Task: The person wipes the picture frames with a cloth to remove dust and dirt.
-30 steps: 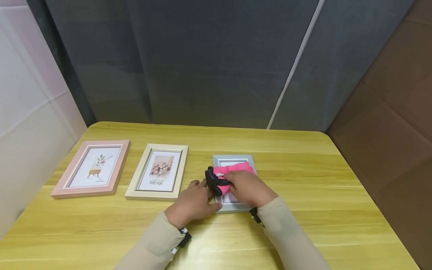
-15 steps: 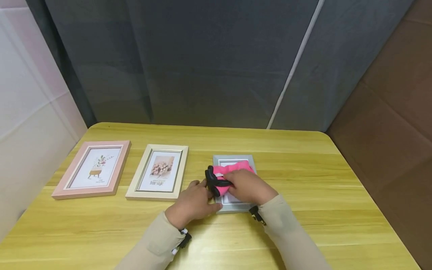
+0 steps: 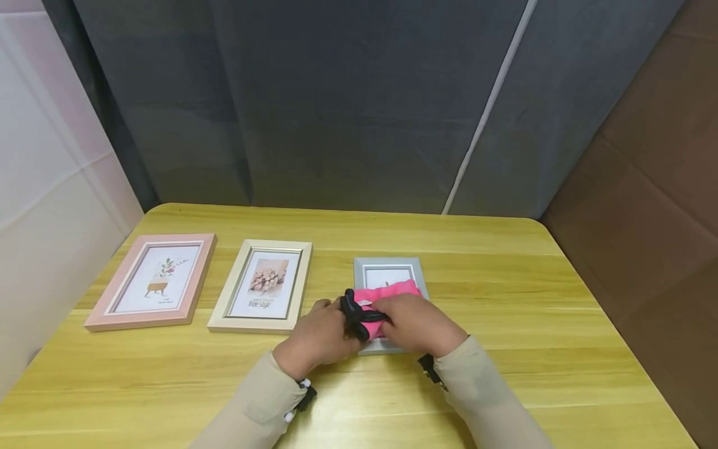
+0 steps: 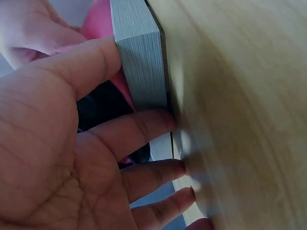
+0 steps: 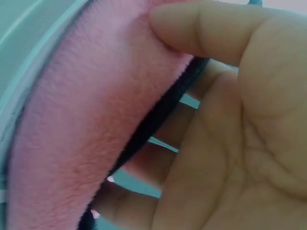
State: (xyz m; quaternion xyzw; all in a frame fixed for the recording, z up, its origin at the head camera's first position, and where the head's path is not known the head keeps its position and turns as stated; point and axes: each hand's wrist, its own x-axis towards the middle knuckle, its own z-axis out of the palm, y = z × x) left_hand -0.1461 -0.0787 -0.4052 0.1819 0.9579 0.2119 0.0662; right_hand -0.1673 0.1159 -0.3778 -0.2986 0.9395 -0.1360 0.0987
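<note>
A grey picture frame (image 3: 419, 277) lies face up right of the table's middle. My left hand (image 3: 318, 337) steadies its near-left corner. In the left wrist view, the thumb presses the corner of the frame (image 4: 141, 64) and the fingers curl along its side, tips by the table. My right hand (image 3: 421, 322) pinches a fluffy pink cloth with black edging (image 3: 392, 290) over the frame's glass. The right wrist view shows the thumb pressed on top of the cloth (image 5: 91, 110), with the other fingers behind its black edge. Cloth and hands hide most of the picture's lower part.
Left of the hands, a cream frame (image 3: 220, 319) with a flower picture lies flat. Farther left is a pink frame (image 3: 203, 262) with a plant picture. The wooden table (image 3: 505, 386) meets a dark curtain (image 3: 348, 112) behind and a brown panel (image 3: 662, 156) at right.
My right hand has slid the cloth down toward the frame's near edge, baring the upper part of the picture. The left hand stays at the corner, its thumb now overlapped by the cloth.
</note>
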